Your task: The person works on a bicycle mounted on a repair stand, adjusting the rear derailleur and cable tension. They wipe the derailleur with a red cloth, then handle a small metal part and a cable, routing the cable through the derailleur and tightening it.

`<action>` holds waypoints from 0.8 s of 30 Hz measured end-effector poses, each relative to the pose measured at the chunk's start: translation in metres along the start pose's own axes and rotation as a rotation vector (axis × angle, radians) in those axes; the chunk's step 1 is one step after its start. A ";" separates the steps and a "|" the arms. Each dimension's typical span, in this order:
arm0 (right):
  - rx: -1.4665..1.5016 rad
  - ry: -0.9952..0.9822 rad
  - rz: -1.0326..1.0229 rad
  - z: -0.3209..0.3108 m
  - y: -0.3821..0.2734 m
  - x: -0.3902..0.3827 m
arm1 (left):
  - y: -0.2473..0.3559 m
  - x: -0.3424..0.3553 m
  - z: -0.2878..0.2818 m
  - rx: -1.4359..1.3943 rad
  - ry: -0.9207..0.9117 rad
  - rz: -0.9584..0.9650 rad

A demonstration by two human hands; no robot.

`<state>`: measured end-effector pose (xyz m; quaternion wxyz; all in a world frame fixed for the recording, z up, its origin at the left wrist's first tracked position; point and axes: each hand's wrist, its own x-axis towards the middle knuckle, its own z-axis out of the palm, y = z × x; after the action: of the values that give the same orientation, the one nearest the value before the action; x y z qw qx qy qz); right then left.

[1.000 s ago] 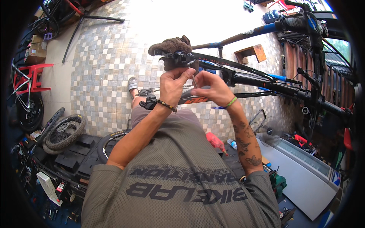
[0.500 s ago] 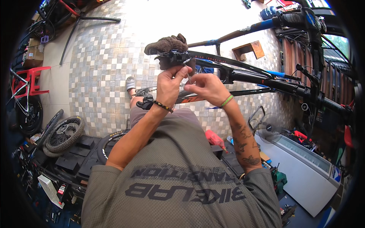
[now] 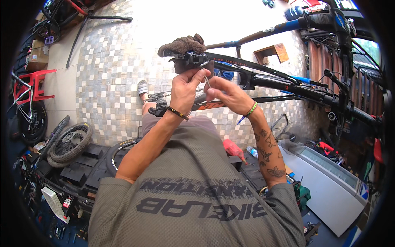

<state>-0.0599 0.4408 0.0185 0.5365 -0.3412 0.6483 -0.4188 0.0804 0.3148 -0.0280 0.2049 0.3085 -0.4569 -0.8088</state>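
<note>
Mosaic-tiled floor (image 3: 111,70) forms the ground of a bicycle workshop. Beyond its left edge stands a red plastic chair (image 3: 43,78); near its lower left corner lies a knobbly-tyred wheel (image 3: 70,146). Above the floor's middle, a brown cloth (image 3: 183,46) drapes over a black fitting (image 3: 192,59) at the left end of a dark bicycle frame (image 3: 267,81). Just below the fitting, the left hand (image 3: 184,91) is raised, its thumb and forefinger pinched narrow; what lies between them is hidden. Beside it a thin metal rod (image 3: 207,81) slants, its upper end at the left fingertips. Adjoining, the right hand (image 3: 231,97) holds the rod's lower end in narrowly closed fingers. The step in hand appears to be fine two-handed work with the rod beneath the fitting; the next move would call for a steady left pinch and small, controlled motion from the right fingers. Farther right, an open wooden box (image 3: 279,53) rests on the floor near its right edge; a fan (image 3: 294,138) and a white chest freezer (image 3: 325,185) occupy the lower right corner.
</note>
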 end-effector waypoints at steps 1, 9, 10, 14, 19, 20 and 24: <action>-0.055 0.070 -0.039 0.001 0.004 0.004 | 0.003 -0.001 0.000 0.022 -0.002 -0.013; -0.286 0.232 0.061 0.020 -0.006 -0.002 | 0.017 -0.010 -0.006 0.185 -0.015 -0.109; -0.120 0.104 0.088 0.012 -0.005 -0.003 | 0.015 -0.008 -0.003 0.179 0.001 -0.108; 0.246 -0.212 0.160 -0.018 -0.012 -0.008 | 0.016 -0.011 0.001 0.208 0.068 -0.079; -0.594 0.236 -0.050 0.016 -0.015 -0.001 | 0.017 -0.012 0.007 0.171 0.072 -0.055; -0.969 0.400 -0.296 0.025 -0.014 -0.002 | 0.017 -0.013 0.008 0.195 0.089 -0.026; -0.684 0.385 -0.323 0.025 -0.004 -0.008 | 0.018 -0.015 0.011 0.263 0.094 -0.017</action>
<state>-0.0343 0.4417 0.0234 0.1891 -0.5122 0.7767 -0.3142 0.0847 0.3215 -0.0041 0.1770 0.3740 -0.5461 -0.7284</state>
